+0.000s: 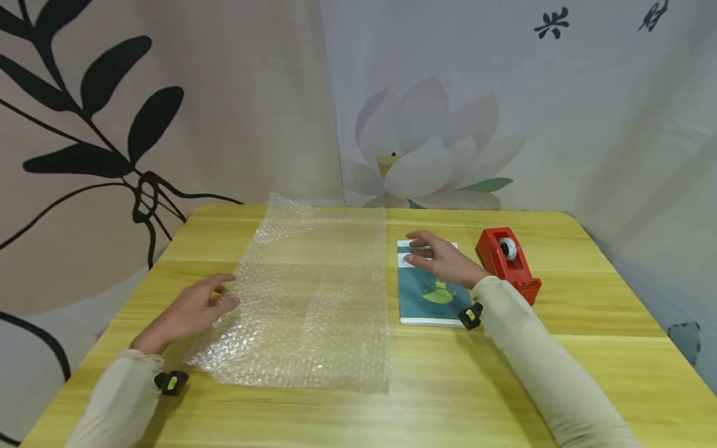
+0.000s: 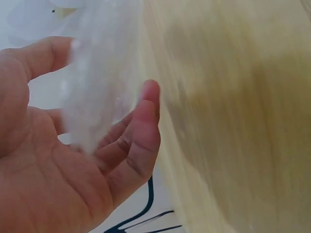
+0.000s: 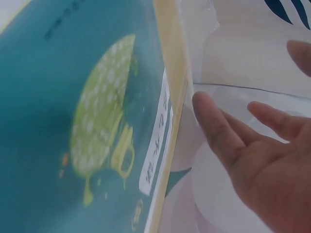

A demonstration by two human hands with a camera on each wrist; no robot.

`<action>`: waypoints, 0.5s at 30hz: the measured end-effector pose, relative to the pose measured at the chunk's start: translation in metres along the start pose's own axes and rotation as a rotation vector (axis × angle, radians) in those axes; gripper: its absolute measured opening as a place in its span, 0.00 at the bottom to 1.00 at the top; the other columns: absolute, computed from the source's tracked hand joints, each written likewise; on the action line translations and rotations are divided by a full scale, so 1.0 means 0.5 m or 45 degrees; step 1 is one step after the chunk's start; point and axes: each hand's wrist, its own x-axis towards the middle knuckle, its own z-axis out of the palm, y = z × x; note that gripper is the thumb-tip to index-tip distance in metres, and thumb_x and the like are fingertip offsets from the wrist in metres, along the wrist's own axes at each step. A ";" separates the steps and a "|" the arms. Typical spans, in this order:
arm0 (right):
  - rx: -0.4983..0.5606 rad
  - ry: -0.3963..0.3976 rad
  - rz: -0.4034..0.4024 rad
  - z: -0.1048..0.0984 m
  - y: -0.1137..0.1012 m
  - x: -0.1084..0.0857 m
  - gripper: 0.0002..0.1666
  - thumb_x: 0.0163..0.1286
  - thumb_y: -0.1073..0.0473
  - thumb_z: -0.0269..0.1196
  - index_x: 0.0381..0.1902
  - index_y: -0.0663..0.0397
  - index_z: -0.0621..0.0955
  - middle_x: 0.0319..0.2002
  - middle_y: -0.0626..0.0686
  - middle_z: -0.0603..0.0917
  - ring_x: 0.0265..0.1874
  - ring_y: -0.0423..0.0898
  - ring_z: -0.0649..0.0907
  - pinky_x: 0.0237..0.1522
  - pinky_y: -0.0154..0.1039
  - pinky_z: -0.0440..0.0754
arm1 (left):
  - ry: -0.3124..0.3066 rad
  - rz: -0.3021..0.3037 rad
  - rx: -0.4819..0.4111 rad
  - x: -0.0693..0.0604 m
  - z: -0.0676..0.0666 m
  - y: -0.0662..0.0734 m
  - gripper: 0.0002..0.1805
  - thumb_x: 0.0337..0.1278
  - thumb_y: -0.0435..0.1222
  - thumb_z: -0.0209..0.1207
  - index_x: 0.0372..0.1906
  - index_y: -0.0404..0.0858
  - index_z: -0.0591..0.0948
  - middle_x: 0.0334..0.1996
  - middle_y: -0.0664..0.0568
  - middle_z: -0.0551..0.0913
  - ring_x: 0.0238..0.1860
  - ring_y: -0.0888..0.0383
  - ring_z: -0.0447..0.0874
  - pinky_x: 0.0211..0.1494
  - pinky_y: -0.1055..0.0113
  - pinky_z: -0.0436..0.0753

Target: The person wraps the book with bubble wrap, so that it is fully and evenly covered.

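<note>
A clear sheet of bubble wrap (image 1: 319,311) lies over the left and middle of the table, its far left corner raised. My left hand (image 1: 193,311) is at its left edge, thumb and fingers apart. In the left wrist view the wrap's edge (image 2: 102,63) runs between the thumb and the loosely bent fingers (image 2: 143,138), without a plain pinch. Over the upper part of a teal book (image 1: 414,295) hovers my right hand (image 1: 445,260), its fingers spread and holding nothing. The right wrist view shows the book's cover (image 3: 43,126) apart from those fingers (image 3: 214,121).
A red tape dispenser (image 1: 504,264) with a roll of tape (image 1: 508,249) stands right of the book, close behind my right wrist. The wooden table (image 1: 594,373) ends at a hanging cloth (image 1: 269,112) printed with leaves and a lotus.
</note>
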 end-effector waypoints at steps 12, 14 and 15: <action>0.293 -0.022 0.089 0.021 -0.015 0.044 0.36 0.78 0.54 0.55 0.77 0.56 0.57 0.74 0.66 0.64 0.67 0.62 0.76 0.67 0.57 0.77 | -0.054 -0.049 -0.063 -0.006 0.001 -0.010 0.38 0.69 0.46 0.59 0.74 0.30 0.61 0.56 0.29 0.77 0.41 0.52 0.80 0.35 0.64 0.79; 0.310 -0.028 0.099 0.024 -0.015 0.048 0.36 0.78 0.54 0.55 0.78 0.58 0.57 0.73 0.66 0.64 0.67 0.63 0.76 0.67 0.57 0.77 | -0.060 -0.056 -0.085 -0.007 0.004 -0.012 0.40 0.68 0.46 0.61 0.75 0.30 0.60 0.57 0.28 0.76 0.41 0.52 0.79 0.35 0.64 0.79; 0.317 -0.034 0.102 0.025 -0.016 0.050 0.37 0.79 0.54 0.54 0.78 0.59 0.56 0.73 0.67 0.65 0.67 0.63 0.76 0.67 0.56 0.77 | -0.062 -0.060 -0.091 -0.008 0.006 -0.014 0.41 0.67 0.46 0.61 0.75 0.30 0.59 0.57 0.28 0.75 0.42 0.52 0.79 0.35 0.63 0.80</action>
